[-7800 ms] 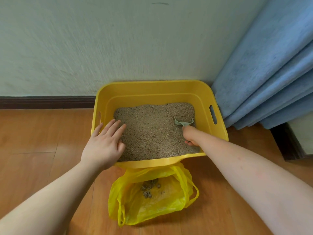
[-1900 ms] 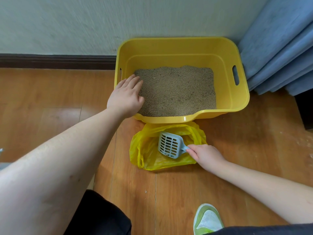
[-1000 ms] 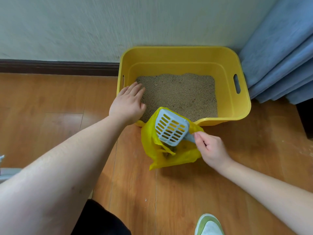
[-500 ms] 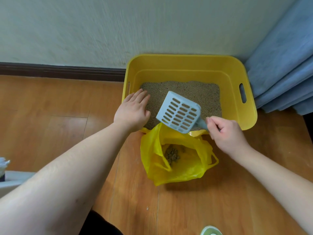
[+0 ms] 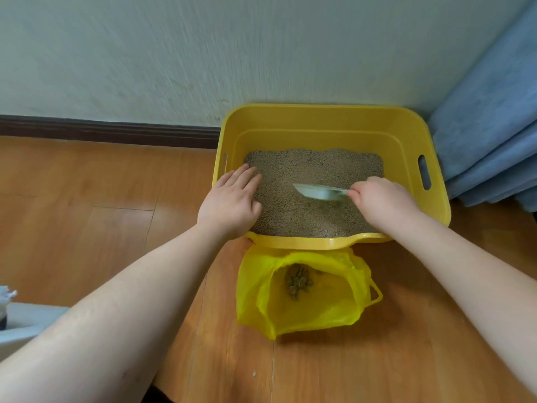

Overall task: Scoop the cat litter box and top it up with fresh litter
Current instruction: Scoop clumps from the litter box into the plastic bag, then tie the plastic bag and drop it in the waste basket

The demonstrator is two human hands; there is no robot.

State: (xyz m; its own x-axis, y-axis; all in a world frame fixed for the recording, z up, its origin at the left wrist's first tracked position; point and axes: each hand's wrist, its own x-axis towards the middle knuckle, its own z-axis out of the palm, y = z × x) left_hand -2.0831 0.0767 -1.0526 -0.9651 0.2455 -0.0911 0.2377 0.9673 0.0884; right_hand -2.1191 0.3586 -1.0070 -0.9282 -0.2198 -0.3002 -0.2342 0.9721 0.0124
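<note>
Right hand holding scoop over litter, left hand flat on yellow box corner, bag in front

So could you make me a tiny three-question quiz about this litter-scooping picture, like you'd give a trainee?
1. True or false: the scoop is over the bag on the floor.
2. Which hand holds the scoop? A) left hand B) right hand C) both
3. Fill in: the dark clumps lie inside the yellow ____.

Key
1. False: it is inside the yellow box, low over the litter.
2. B: the left hand only rests flat on the box's near left corner.
3. bag, which sits open in front of the box.
</note>
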